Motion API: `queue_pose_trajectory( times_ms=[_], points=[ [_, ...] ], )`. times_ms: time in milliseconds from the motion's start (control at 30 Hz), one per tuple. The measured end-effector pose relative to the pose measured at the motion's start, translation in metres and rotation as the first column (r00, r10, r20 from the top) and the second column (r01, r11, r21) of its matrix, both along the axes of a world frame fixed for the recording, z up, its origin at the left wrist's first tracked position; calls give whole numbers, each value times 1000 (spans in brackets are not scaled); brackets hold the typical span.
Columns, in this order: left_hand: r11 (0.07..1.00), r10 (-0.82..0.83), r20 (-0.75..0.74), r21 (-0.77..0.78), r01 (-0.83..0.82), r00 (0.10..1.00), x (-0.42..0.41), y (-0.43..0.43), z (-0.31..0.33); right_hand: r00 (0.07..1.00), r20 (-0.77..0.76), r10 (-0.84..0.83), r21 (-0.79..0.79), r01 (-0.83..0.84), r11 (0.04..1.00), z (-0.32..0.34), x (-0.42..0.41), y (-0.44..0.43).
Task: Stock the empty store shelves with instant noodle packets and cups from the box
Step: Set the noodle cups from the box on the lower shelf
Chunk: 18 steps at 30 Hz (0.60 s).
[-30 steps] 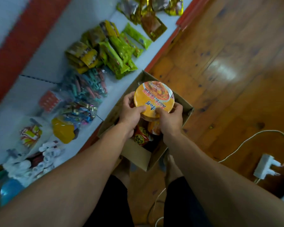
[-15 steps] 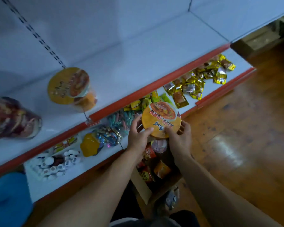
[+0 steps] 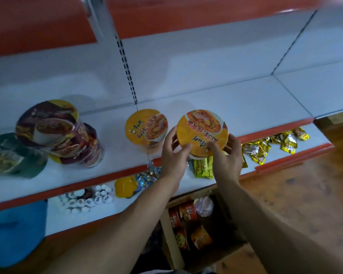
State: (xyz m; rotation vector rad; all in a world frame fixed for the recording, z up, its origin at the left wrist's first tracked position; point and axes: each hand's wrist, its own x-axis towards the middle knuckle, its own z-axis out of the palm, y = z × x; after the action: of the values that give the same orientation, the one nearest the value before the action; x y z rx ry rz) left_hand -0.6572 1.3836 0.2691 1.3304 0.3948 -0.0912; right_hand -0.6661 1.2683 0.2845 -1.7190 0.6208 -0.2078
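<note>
1. Noodle cup (image 3: pixel 202 133), centre frame, above the shelf (image 3: pixel 236 107) edge, is gripped by left hand (image 3: pixel 173 155) and right hand (image 3: pixel 227 155).
2. Set it upright just right of the shelved cup (image 3: pixel 146 126), lids level.

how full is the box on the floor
Partly full, not empty: the cardboard box holds red and orange packets and a pale-topped cup. How deep the stock goes cannot be told.
</note>
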Motion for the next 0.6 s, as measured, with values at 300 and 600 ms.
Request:
queue_pose_trajectory(
  times_ms=[300, 600],
  points=[
    [995, 86, 182, 26, -92, 980, 29, 38, 52, 983, 128, 130, -6, -130, 991, 53, 34, 32],
    [979, 180, 195, 62, -196, 964, 39, 101, 92, 961, 114, 253, 2, -255, 967, 86, 50, 75]
  ],
)
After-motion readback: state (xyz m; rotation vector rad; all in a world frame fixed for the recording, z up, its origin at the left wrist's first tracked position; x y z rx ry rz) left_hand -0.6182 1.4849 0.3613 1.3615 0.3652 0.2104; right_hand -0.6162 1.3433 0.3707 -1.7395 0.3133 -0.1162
